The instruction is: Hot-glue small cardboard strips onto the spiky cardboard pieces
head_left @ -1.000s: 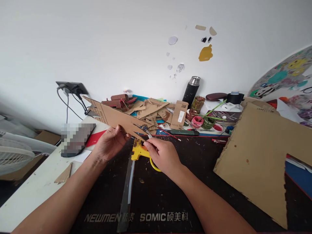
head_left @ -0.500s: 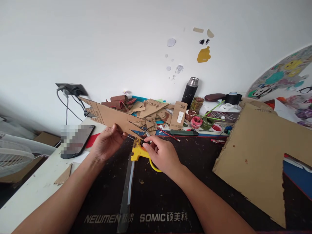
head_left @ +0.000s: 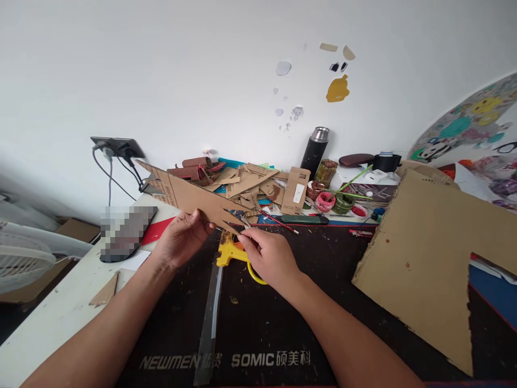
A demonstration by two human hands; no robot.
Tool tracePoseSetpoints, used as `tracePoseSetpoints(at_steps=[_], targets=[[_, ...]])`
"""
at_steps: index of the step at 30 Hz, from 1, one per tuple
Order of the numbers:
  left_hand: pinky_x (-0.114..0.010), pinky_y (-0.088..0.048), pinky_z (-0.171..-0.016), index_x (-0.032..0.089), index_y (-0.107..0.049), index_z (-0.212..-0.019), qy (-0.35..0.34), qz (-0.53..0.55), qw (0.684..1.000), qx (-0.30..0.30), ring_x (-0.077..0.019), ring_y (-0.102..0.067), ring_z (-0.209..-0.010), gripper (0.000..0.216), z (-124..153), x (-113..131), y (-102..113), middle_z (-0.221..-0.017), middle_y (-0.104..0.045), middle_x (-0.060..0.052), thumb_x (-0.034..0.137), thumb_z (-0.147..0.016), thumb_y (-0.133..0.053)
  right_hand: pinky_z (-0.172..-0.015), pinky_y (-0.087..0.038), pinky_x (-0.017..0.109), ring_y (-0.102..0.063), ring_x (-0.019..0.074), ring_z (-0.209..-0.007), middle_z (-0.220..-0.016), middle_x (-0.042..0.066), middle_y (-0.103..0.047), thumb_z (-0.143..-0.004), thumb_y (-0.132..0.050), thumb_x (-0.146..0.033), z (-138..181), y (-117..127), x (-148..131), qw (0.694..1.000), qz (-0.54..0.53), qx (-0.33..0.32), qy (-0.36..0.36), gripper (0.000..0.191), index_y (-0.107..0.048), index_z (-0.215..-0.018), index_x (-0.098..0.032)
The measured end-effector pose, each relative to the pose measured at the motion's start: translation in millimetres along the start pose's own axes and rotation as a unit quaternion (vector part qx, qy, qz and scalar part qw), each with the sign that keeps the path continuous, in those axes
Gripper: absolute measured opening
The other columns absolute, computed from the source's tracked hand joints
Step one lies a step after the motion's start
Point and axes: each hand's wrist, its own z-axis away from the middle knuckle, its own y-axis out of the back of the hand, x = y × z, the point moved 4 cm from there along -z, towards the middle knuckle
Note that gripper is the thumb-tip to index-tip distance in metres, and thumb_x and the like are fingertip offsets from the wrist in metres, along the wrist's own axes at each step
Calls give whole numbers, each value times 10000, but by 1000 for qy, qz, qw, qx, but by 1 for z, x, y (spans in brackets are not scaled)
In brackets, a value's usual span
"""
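Note:
My left hand (head_left: pixel 186 237) is closed on the lower edge of a long cardboard piece (head_left: pixel 194 199), thumb in front. The piece tilts down to the right, where its end is cut into pointed spikes. At the lowest spike, my right hand (head_left: pixel 269 253) is closed with thumb and forefinger pinched together. From it projects a tool with a pointed metal tip (head_left: pixel 245 221), close to the spikes; its handle is hidden in my grip. Beneath my right hand, a yellow glue gun (head_left: pixel 228 252) lies on the black mat (head_left: pixel 258 318), partly covered.
A clear ruler (head_left: pixel 210 323) lies on the mat. Cardboard scraps (head_left: pixel 252 180), paint jars (head_left: pixel 325 202), a green cutter (head_left: pixel 305 220) and a black flask (head_left: pixel 315 151) line the back. A large cardboard sheet (head_left: pixel 416 258) covers the right; a phone (head_left: pixel 129 234) lies left.
The cardboard piece and my left hand have shifted slightly to the right. Its lowest spike now meets my right fingertips, and my right hand has hardly moved.

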Motion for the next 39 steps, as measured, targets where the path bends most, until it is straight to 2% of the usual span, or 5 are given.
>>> tracePoseSetpoints(at_steps=[11,18,25,35,39], targets=[[-284,-635,-708,204,-742,-794,-13,39,999,24,-195,-780,-872,171,-6,10,11,-911,-829,-31,86,-852,-851,-648,-404,310,-684,199,-654,-786,33,-803,-1082,-573,-335,-1,0,2,1000,-11,10,-17,262,-813,-1014,-256],[-268,-627,-669,199,-782,-946,-14,31,999,27,-172,-763,-813,210,-5,7,6,-1034,-850,-39,111,-803,-910,-631,-408,300,-651,182,-623,-792,21,-777,-1054,-643,-427,-2,1,2,999,-36,1,-36,257,-804,-1148,-250],[-269,-620,-682,180,-783,-929,5,6,1000,3,-197,-768,-914,155,-2,-2,2,-1158,-836,-67,135,-828,-891,-652,-436,299,-712,201,-688,-837,43,-819,-1080,-623,-435,0,-3,4,1000,-14,-4,-26,281,-800,-1194,-249],[-269,-619,-677,183,-788,-961,-2,7,1000,12,-208,-769,-914,125,-1,2,0,-1086,-847,-58,102,-870,-818,-721,-439,308,-770,233,-817,-917,72,-845,-1096,-589,-306,0,-1,0,1000,7,-7,-3,240,-811,-1028,-245],[-315,-639,-725,192,-764,-847,3,35,999,39,-195,-758,-791,106,-2,7,6,-873,-830,-35,90,-845,-794,-702,-428,306,-746,218,-770,-882,53,-836,-1087,-590,-314,0,-2,1,1000,-11,0,-12,236,-807,-1015,-253]])
